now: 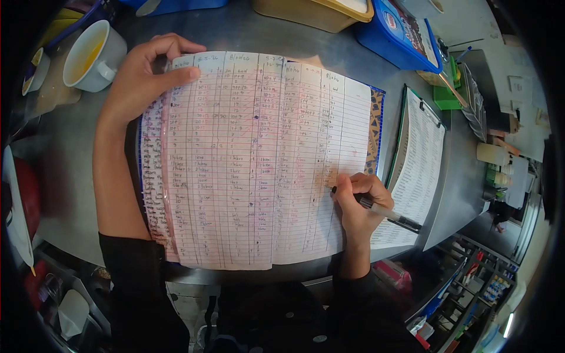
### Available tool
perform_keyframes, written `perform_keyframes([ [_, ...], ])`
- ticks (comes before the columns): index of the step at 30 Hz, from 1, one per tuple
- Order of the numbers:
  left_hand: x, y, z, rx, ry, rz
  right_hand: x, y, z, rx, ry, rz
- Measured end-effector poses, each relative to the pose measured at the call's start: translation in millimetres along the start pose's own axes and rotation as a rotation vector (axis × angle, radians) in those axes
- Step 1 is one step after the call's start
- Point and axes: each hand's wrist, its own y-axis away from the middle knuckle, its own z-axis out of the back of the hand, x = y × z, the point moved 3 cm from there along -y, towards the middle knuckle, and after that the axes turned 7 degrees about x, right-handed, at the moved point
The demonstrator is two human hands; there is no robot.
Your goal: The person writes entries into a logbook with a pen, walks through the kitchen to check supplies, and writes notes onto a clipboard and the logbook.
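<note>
An open ledger notebook (229, 153) with ruled columns of handwritten figures lies on the steel counter in front of me. At its top left corner, my left hand (147, 79) is closed on the page, thumb on top and fingers curled behind the edge. A clear-barrelled black pen (403, 220) is gripped in my right hand (362, 207). Its tip is at the lower part of the right-hand page, among the columns; whether it touches the paper I cannot tell. The hand rests near the page's right edge.
A clipboard (416, 159) with a printed list lies right of the notebook. A white cup (97, 56) with yellow contents stands upper left. Along the back are a tan tub (312, 13) and a blue container (394, 29). Stocked shelves (482, 279) stand lower right.
</note>
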Motion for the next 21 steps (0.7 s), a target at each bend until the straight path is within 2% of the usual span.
perform_keyframes([
  [21, -0.5, 0.2, -2.1, -0.045, 0.048, 0.0, -2.8, 0.5, 1.1, 0.033, 0.0, 0.083],
])
